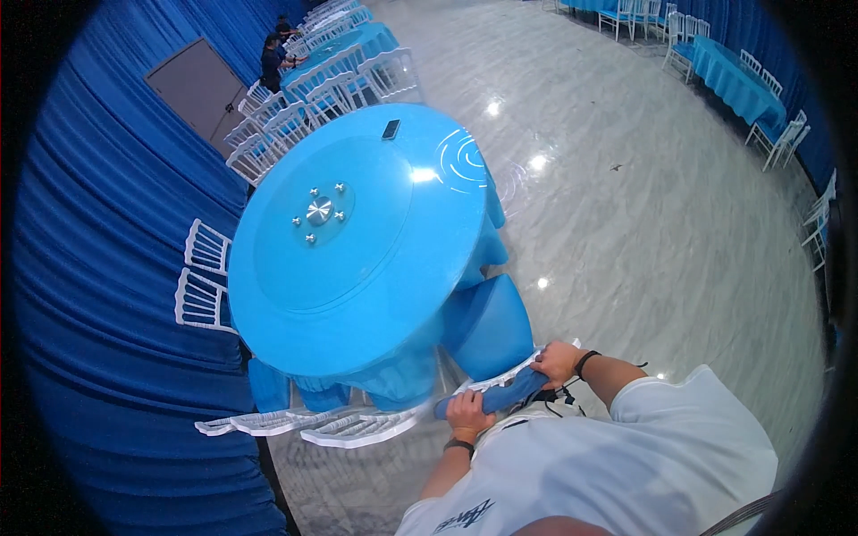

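Note:
My left hand is closed over one end of a folded blue cloth, which lies along the white back of a chair. Farther right, my right hand wraps round the top of that chair back at the cloth's other end; the fingers are partly hidden. The chair's blue seat faces a round table with a bright blue cover. On the table sits a clear turntable with a silver hub at its centre. A dark phone rests near the table's far edge.
More white chairs stand close on my left, and others line the table's left side. Blue curtains hang along the left, around a grey door. Two people are at a far table. Another blue-covered table stands far right.

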A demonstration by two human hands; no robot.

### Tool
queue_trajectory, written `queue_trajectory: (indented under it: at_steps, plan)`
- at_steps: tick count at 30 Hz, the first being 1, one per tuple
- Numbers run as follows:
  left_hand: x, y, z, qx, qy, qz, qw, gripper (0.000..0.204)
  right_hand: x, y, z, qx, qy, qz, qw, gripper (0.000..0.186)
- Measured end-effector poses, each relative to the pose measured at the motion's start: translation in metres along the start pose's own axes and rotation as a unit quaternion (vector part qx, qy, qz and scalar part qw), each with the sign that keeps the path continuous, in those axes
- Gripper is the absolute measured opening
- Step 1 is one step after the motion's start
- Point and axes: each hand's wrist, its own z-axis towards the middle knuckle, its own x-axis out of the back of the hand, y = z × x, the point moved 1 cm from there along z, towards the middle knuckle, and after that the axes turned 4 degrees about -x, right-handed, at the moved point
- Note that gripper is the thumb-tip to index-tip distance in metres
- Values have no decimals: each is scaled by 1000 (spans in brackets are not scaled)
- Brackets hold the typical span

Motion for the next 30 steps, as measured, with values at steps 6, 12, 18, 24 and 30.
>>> queue_trajectory:
  at_steps: [6,12,18,24,30]
  plan:
    - [-5,0,2,-4,6,-2,1000,32,5,-1,-4,-12,-4,-7,1000,57]
    - [-5,-2,0,-6,5,-3,1000,34,9,-4,-3,-13,-4,-4,1000,56]
    - [-7,-2,-1,-4,0,-6,1000,34,6,-2,-4,-11,3,3,1000,55]
    - [-7,-2,-2,-1,6,-6,1000,32,8,-3,-3,-11,7,3,1000,54]
    - [-5,-1,0,2,-3,-3,1000,32,8,-3,-3,-10,5,2,1000,53]
